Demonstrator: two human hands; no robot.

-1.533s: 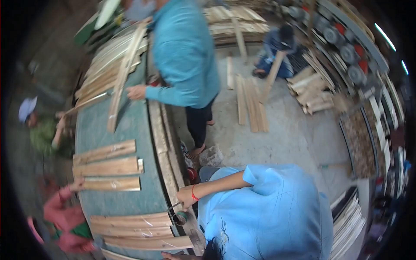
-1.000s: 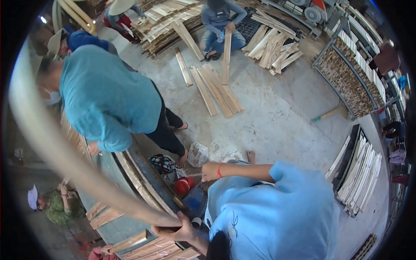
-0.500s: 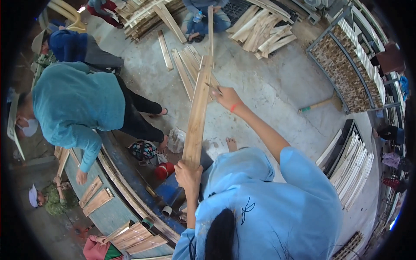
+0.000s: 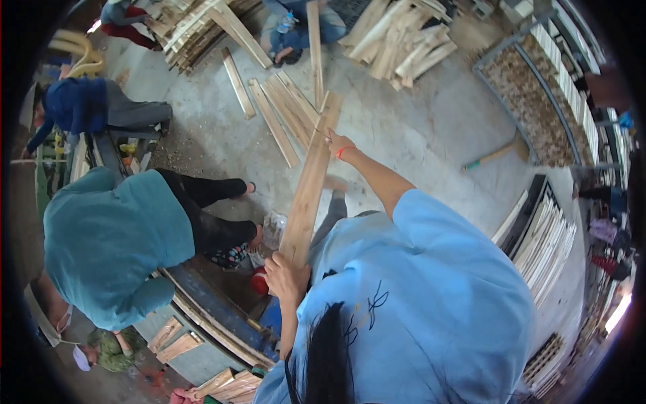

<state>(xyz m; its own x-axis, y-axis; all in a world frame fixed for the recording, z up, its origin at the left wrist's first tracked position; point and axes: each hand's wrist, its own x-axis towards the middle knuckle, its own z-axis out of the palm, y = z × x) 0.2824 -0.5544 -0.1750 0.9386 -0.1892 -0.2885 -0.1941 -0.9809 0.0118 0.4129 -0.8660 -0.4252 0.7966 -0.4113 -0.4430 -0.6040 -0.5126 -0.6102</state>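
Head view: the left hand (image 4: 287,277) is grasping the plank (image 4: 309,190) by its near end, the rest extending forward beyond the grip; the right hand (image 4: 338,143) is pinching a tool (image 4: 322,133) over the plank's far part.

So the floor (image 4: 431,138) is bare grey concrete, kinda scuffed and stained. Using the grey metal rack (image 4: 552,94) as the reference: bright strip light (image 4: 620,313) below it and to the right, long bench (image 4: 195,363) with a dull greenish top way off to its lower left, fat yellow hoses (image 4: 84,54) far left of it.
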